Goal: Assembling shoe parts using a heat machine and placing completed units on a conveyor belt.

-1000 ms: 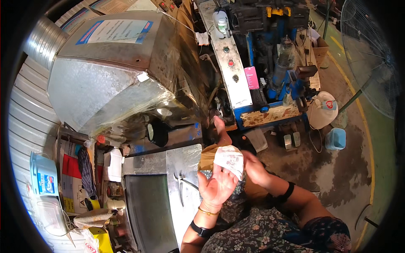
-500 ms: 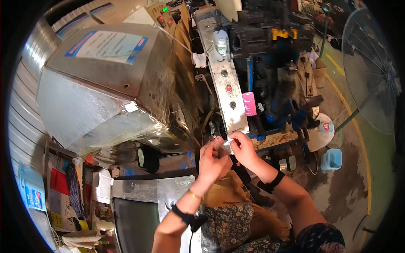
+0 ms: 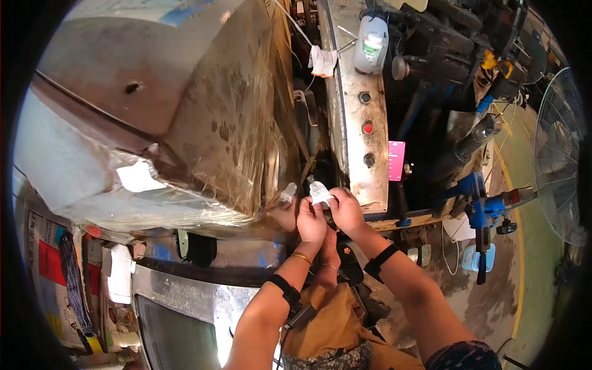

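Note:
A small, whitish, see-through piece [image 3: 319,193], cup-like with a narrow tip, is held up between my hands beside the panel's near end. My left hand [image 3: 311,223] has thumb and fingers pinched at its lower left edge. At its right edge, the fingers of my right hand [image 3: 346,213] are closed on it. The fingertips partly cover its rim. A fainter shape like it [image 3: 288,192] shows on the glossy surface to the left; it looks like a reflection.
To the left stands a big metal housing [image 3: 216,117] wrapped in clear film. A button panel [image 3: 364,166] runs ahead, with a white bottle [image 3: 371,46] and a pink card [image 3: 396,160]. Dark machinery with a blue clamp-like part [image 3: 478,206] and a large fan [image 3: 561,154] are at right.
The view has moved closer to the housing and panel. My fingers have shifted on the whitish piece, which now shows more fully and points away from me.

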Demonstrator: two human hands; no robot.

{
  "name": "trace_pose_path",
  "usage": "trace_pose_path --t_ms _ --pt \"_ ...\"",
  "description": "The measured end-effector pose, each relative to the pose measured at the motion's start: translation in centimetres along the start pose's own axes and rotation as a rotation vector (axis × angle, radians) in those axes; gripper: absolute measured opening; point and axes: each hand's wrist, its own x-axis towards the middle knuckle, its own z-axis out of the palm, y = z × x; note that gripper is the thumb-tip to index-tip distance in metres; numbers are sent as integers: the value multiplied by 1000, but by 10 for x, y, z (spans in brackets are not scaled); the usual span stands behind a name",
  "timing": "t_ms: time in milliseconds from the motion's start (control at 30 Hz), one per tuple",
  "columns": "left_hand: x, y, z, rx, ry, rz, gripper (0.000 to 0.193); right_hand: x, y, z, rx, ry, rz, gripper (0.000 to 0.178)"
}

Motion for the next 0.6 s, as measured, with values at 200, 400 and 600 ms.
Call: trace_pose_path --t_ms 200,400,600 --pt "7 -59 -6 63 -139 -32 16 -28 50 39 114 -33 68 14" --pt "-11 -72 5 409 -113 -119 23 -57 53 23 88 10 24 11" --pt "-18 -152 -30 950 -215 156 29 -65 48 33 -104 -84 -231 14"
